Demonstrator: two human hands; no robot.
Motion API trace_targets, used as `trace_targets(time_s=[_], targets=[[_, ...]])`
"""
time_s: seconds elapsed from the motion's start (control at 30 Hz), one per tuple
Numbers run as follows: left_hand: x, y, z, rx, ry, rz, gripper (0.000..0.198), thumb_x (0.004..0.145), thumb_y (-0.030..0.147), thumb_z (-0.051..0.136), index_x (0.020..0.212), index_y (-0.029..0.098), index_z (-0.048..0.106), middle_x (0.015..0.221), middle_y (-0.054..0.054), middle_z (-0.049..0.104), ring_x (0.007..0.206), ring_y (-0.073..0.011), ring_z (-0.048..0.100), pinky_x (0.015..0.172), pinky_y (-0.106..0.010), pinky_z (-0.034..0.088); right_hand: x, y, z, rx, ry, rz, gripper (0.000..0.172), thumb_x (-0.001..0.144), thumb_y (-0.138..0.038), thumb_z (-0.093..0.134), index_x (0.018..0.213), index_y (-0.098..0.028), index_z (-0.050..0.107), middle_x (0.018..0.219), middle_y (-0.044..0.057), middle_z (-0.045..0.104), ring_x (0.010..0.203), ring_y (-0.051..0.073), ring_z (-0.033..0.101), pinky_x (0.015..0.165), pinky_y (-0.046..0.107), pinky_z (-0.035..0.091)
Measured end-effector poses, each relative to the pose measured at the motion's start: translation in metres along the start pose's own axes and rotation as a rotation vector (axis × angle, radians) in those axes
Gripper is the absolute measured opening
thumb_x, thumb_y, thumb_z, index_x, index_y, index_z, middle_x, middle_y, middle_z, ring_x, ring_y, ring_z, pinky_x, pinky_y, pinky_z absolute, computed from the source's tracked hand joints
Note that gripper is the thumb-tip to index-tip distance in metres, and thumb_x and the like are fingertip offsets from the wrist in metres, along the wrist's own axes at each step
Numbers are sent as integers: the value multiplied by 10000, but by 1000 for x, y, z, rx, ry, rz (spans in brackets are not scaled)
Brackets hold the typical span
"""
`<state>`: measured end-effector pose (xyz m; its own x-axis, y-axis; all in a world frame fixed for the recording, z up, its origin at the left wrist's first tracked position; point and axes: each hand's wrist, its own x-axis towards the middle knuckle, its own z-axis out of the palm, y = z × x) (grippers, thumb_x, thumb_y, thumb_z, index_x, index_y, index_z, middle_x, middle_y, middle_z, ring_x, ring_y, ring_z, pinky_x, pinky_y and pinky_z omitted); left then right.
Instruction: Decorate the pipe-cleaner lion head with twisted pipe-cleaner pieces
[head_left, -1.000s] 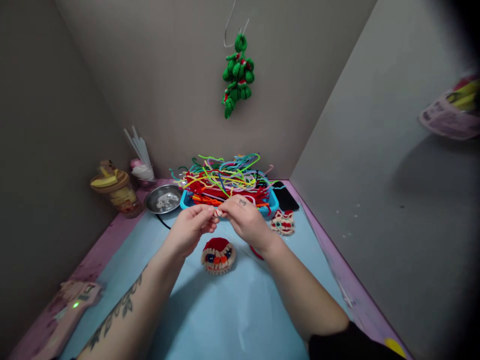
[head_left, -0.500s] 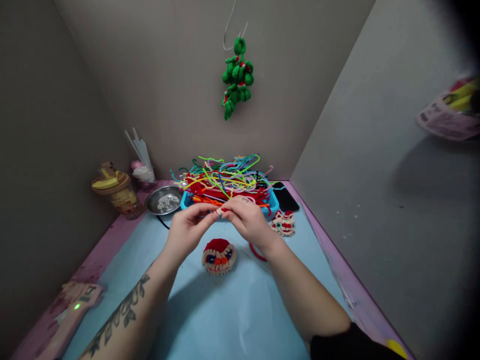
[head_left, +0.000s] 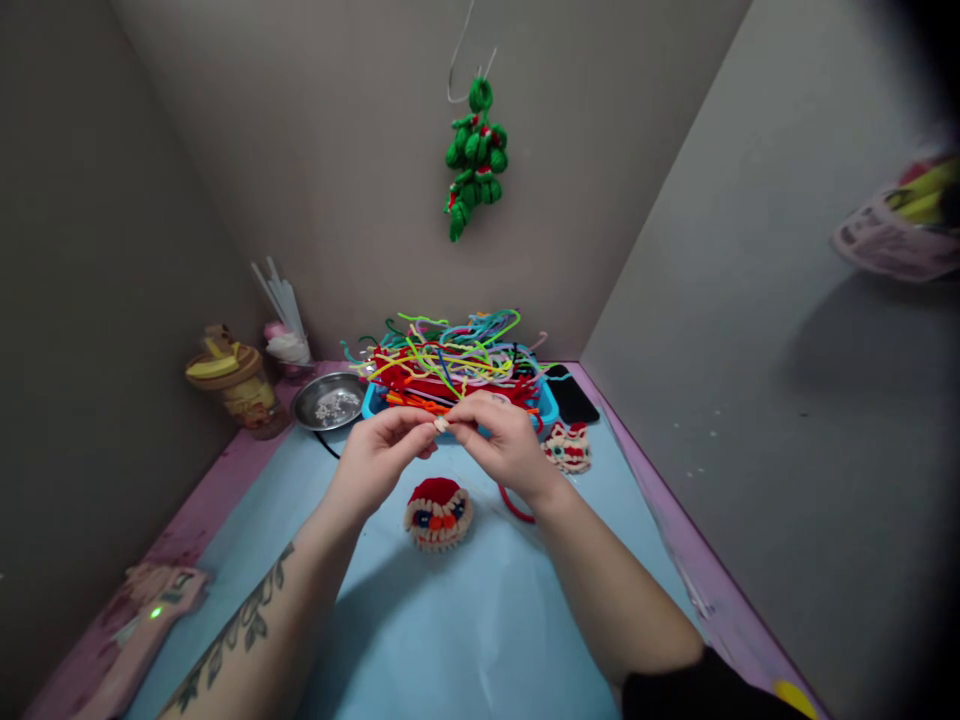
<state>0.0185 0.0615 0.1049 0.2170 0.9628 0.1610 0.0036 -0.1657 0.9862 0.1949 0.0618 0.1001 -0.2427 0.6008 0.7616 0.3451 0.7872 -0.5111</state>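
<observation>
My left hand (head_left: 386, 455) and my right hand (head_left: 501, 440) meet above the mat, fingertips pinched from both sides on a small cream-coloured fuzzy piece (head_left: 441, 425). It looks like pipe cleaner, though the fingers cover most of it. Below the hands, a round red, cream, blue and orange pipe-cleaner head (head_left: 438, 514) rests on the blue mat (head_left: 457, 620). A curved red pipe cleaner (head_left: 516, 504) lies partly behind my right wrist. To the right of that wrist is a smaller cream and red pipe-cleaner face (head_left: 568, 448).
Behind my hands stands a blue basket (head_left: 550, 405) heaped with colourful pipe cleaners. Left of it are a metal bowl (head_left: 330, 400) with small bits and a lidded cup (head_left: 240, 385). A black phone (head_left: 574, 397) lies right; a pink glue gun (head_left: 157, 610) lies front left.
The fingers have shifted slightly on the small piece. Its cream part shows now, while the red bit seen beside it before is hidden. Both arms stay almost in place.
</observation>
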Motion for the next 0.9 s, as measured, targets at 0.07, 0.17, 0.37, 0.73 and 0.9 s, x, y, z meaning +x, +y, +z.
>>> trace_targets(time_s=[0.07,0.17,0.37,0.73,0.9], targets=[[1,-2,0,-71,-17,-34,217,707,364,745,804,173,711,687,-24,681,604,-130,600,576,-228,479,0,1,0,23,-6,14,98,874,-190,568,861,-202,665,812,36,688,773,155,623,731,304,506],[3,-7,-1,-158,-28,-53,214,713,361,742,815,176,707,719,-26,688,602,-119,598,578,-223,479,-1,3,2,64,18,26,86,861,-196,594,903,-206,669,857,42,692,806,160,624,743,310,507],[2,-8,1,-174,-70,-95,222,729,378,726,798,169,697,715,-30,680,601,-117,590,568,-221,471,-1,2,0,130,27,46,64,863,-222,596,838,-214,654,811,30,641,793,162,592,748,329,494],[0,-2,5,-344,-176,-246,271,695,399,750,710,140,672,668,-32,632,521,-80,521,478,-185,417,0,8,6,306,-25,6,146,875,-322,578,778,-214,561,773,28,561,753,162,555,688,322,491],[-1,-4,6,-176,-2,-70,234,710,377,744,772,162,678,678,-14,661,597,-113,585,590,-226,479,-3,7,10,281,18,86,167,860,-350,583,779,-205,564,777,30,575,745,160,559,675,310,481]])
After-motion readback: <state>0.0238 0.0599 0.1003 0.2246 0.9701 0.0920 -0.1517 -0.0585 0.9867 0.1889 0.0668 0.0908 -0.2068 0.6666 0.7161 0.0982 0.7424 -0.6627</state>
